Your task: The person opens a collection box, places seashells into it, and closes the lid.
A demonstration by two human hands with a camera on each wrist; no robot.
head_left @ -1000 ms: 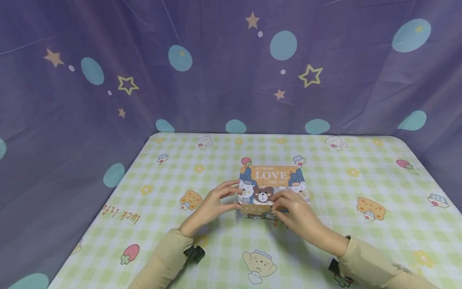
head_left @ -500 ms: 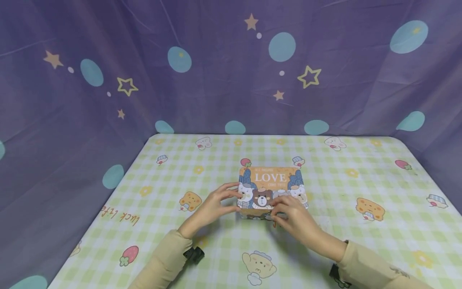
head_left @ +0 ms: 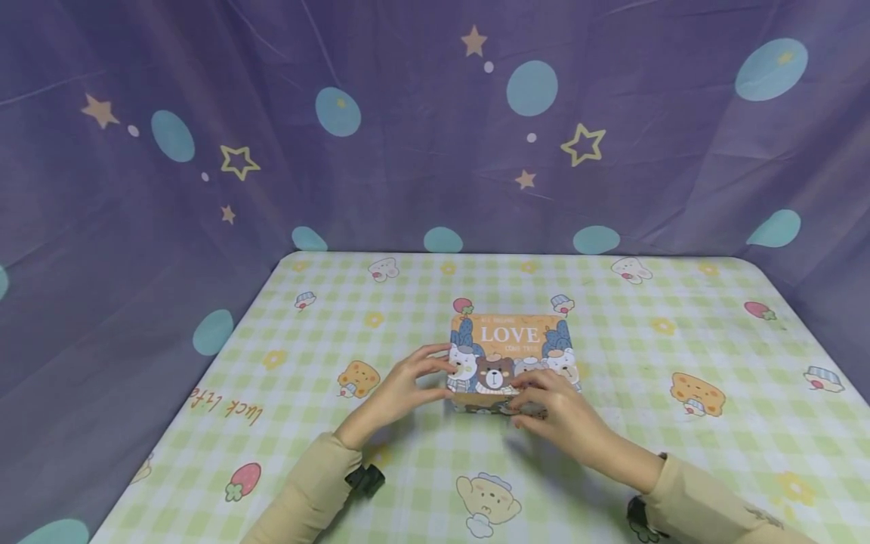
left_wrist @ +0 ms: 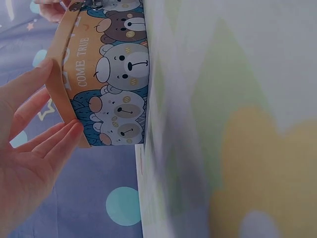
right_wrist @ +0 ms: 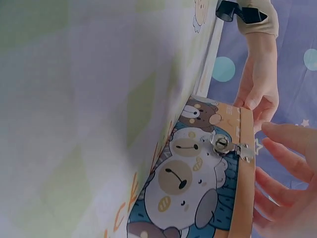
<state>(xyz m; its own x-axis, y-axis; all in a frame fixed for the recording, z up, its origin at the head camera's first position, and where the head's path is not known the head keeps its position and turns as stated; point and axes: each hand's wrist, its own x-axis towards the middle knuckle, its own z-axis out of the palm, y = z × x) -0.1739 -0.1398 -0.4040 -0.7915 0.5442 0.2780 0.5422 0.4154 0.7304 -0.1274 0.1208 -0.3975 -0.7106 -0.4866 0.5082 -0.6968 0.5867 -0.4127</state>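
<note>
A small printed box (head_left: 513, 340) with "LOVE" and cartoon bears on its lid rests on the table, lid down. My left hand (head_left: 401, 385) holds its left front corner, thumb at the lid's front edge and fingertips on top. At the front, my right hand (head_left: 560, 408) has thumb and fingers apart, fingertips by the lid edge. In the right wrist view, a metal latch (right_wrist: 230, 146) spans the lid seam on the box front, a short way from the right fingertips. No finger visibly touches this latch there.
A green-and-white checked cloth (head_left: 408, 476) with cartoon prints covers the table. Behind it and on the sides hangs a purple curtain (head_left: 421, 166) with stars and blue ovals. Dark wrist devices (head_left: 365, 479) sit at both sleeves.
The lid's front edge sits a little lower than a second ago. My right thumb and fingers have spread apart at the box front. My left hand stays at the corner.
</note>
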